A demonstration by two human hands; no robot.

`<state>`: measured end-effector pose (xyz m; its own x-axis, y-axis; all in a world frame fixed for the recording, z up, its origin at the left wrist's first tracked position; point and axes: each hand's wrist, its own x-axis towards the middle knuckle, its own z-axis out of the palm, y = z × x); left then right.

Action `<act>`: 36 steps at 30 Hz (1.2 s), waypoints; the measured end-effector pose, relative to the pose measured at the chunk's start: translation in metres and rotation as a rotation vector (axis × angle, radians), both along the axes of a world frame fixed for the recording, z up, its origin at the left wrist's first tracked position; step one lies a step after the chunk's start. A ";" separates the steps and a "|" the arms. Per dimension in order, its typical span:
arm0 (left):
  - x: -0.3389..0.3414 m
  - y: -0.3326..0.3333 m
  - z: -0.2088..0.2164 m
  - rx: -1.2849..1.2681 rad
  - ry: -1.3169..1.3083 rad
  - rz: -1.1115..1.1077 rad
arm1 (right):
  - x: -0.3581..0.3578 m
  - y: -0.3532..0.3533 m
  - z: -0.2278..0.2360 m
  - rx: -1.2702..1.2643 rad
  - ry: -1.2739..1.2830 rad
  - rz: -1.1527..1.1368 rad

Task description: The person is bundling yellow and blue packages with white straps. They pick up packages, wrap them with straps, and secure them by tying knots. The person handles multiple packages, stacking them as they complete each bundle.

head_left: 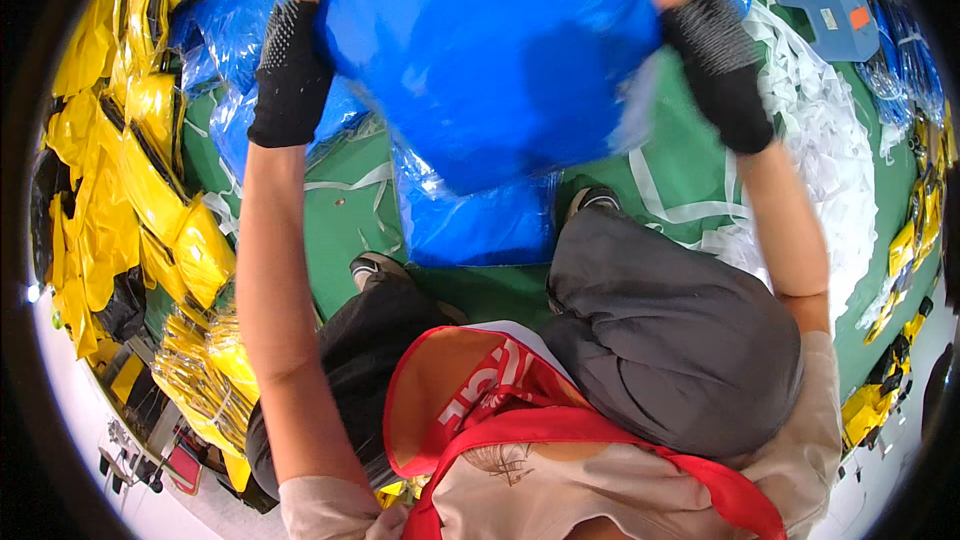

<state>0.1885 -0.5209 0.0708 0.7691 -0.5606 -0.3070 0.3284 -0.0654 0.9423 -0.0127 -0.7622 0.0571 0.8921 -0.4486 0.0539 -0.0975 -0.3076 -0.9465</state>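
Observation:
Both my hands wear black fingerless gloves with white grip dots. Between them hangs a large blue sheet-like pack in clear plastic (500,60), tilted and raised off the green surface. My left hand (296,65) grips its left edge with the thumb on top; the other fingers are hidden behind it. At the right edge my right hand (708,55), slightly blurred, holds it the same way. Under its near corner another blue plastic-wrapped pack (475,225) lies flat between my feet. More blue packs (225,50) lie beyond my left wrist.
Yellow plastic-wrapped pieces (150,200) are heaped along the left. White strips (800,140) pile up on the right, with loose ones on the green surface (345,220). A blue-grey plastic piece with an orange sticker (828,20) lies far right, beside bundled blue packs (905,60).

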 end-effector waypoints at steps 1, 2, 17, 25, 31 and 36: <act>0.008 0.008 -0.011 0.069 0.007 -0.066 | -0.006 0.026 -0.019 0.065 0.037 -0.071; 0.011 0.017 -0.028 0.177 -0.036 -0.097 | -0.018 0.046 -0.045 0.145 0.071 -0.099; -0.055 0.032 -0.105 0.894 -0.979 -0.258 | -0.069 0.115 -0.080 -0.042 0.414 -0.344; -0.068 -0.023 -0.093 0.814 -1.297 -0.856 | -0.060 0.106 -0.118 -0.355 0.340 0.269; -0.057 -0.014 -0.102 0.717 -1.340 -0.803 | -0.058 0.118 -0.143 -0.527 0.146 0.156; -0.062 0.000 -0.105 0.742 -1.333 -0.835 | -0.065 0.128 -0.145 -0.613 0.227 0.165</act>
